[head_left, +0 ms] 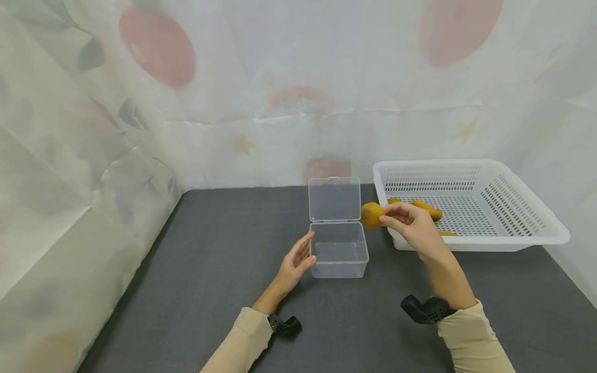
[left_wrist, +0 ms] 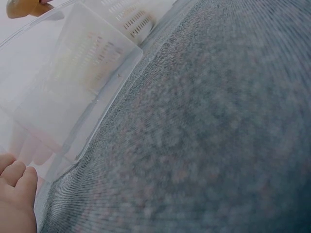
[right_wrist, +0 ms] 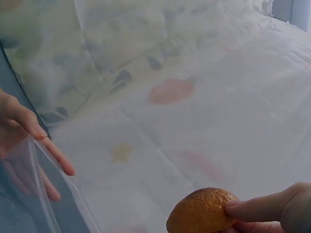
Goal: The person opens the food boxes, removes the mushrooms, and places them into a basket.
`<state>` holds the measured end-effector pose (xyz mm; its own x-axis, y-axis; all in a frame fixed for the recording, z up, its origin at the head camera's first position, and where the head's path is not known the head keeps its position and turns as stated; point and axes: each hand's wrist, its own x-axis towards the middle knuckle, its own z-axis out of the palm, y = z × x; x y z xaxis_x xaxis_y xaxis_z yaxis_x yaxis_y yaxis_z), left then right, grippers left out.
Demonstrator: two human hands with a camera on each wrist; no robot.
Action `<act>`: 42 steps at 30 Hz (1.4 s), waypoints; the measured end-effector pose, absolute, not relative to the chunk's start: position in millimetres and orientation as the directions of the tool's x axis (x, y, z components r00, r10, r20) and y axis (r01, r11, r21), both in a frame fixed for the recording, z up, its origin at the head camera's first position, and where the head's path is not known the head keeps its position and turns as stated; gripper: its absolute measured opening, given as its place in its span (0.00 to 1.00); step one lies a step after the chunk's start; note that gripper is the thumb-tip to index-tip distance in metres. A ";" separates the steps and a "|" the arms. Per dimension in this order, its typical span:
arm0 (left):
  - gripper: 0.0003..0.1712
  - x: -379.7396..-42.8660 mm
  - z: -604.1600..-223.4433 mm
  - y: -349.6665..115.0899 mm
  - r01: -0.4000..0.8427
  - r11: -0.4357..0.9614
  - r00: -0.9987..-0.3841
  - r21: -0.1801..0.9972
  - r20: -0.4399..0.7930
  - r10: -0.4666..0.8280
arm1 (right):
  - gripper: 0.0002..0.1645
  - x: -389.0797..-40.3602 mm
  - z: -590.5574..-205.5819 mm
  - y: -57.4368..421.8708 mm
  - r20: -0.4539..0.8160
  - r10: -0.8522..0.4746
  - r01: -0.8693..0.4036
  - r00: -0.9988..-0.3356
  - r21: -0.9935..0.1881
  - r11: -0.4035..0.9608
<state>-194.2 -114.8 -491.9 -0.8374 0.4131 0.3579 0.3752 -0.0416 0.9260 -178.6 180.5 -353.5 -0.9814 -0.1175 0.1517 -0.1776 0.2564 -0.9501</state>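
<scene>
A golden-brown bread roll (head_left: pixel 371 215) is pinched between the thumb and fingers of my right hand (head_left: pixel 416 231), just right of the clear plastic box (head_left: pixel 339 270). In the right wrist view the roll (right_wrist: pixel 198 211) shows a darker, wrinkled top. The box stands on the table with its hinged lid (head_left: pixel 334 200) raised at the back, and nothing shows inside it. Along the box's left side my left hand (head_left: pixel 292 265) rests with fairly straight fingers, thumb at the near left of the rim. The left wrist view shows those fingertips (left_wrist: pixel 13 172) against the clear wall.
A white perforated basket (head_left: pixel 508 241) stands at the back right, partly behind my right hand. Several yellow-brown, elongated pieces (head_left: pixel 435 213) lie in its left part. The dark grey table (head_left: pixel 224 248) ends at a patterned curtain (head_left: pixel 224 62) behind and on the left.
</scene>
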 end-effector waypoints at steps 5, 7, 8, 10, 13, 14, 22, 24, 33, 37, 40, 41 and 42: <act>0.34 -194.4 -492.6 -114.9 0.383 -0.057 -0.830 0.922 0.370 0.417 | 0.06 -178.8 -354.2 190.2 0.171 -0.101 -0.186 -0.980 -0.968 0.171; 0.34 -194.3 -493.0 -115.0 0.391 -0.063 -0.824 0.918 0.380 0.420 | 0.07 -179.2 -354.8 193.2 0.182 -0.099 -0.193 -0.978 -0.973 0.128; 0.34 -194.2 -493.2 -115.1 0.393 -0.066 -0.822 0.917 0.383 0.421 | 0.08 -179.5 -355.1 194.8 0.185 -0.098 -0.195 -0.978 -0.976 0.102; 0.34 -194.4 -493.6 -115.1 0.397 -0.072 -0.819 0.915 0.389 0.422 | 0.09 -180.1 -355.6 197.9 0.190 -0.097 -0.198 -0.977 -0.978 0.072; 0.34 -194.4 -493.5 -114.8 0.393 -0.080 -0.820 0.916 0.388 0.420 | 0.09 -181.3 -356.0 203.4 0.196 -0.095 -0.200 -0.976 -0.979 0.041; 0.34 -194.5 -493.4 -114.7 0.390 -0.081 -0.821 0.917 0.387 0.420 | 0.10 -181.9 -356.3 205.4 0.199 -0.095 -0.203 -0.975 -0.979 0.034; 0.35 -194.5 -492.9 -114.0 0.383 -0.077 -0.824 0.920 0.378 0.422 | 0.10 -184.3 -358.6 223.9 0.226 -0.047 -0.227 -0.973 -0.974 0.008; 0.35 -194.4 -493.2 -114.1 0.379 -0.075 -0.825 0.922 0.374 0.424 | 0.10 -184.8 -359.7 229.2 0.222 -0.036 -0.223 -0.974 -0.975 0.011; 0.35 -194.7 -492.8 -115.5 0.373 -0.066 -0.831 0.926 0.365 0.420 | 0.10 -189.7 -365.9 250.2 0.188 0.024 -0.187 -0.982 -0.982 0.020; 0.35 -194.4 -491.6 -115.5 0.367 -0.067 -0.833 0.928 0.359 0.421 | 0.09 -190.4 -369.6 258.0 0.176 0.052 -0.175 -0.983 -0.984 0.034; 0.35 -193.7 -490.9 -115.4 0.353 -0.062 -0.834 0.933 0.344 0.431 | 0.09 -191.2 -372.0 262.7 0.163 0.084 -0.155 -0.983 -0.984 0.093; 0.35 -193.6 -491.0 -115.4 0.351 -0.062 -0.834 0.934 0.342 0.433 | 0.09 -191.5 -372.2 264.0 0.157 0.098 -0.144 -0.983 -0.980 0.135; 0.35 -193.6 -491.1 -115.5 0.350 -0.066 -0.833 0.934 0.343 0.434 | 0.08 -192.1 -372.3 265.4 0.150 0.111 -0.130 -0.982 -0.977 0.169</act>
<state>-193.6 -115.5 -491.1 -0.8330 0.4342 0.3428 0.3501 -0.0659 0.9344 -192.1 265.4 -372.3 -0.9825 0.1111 0.1497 -0.1297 0.1693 -0.9770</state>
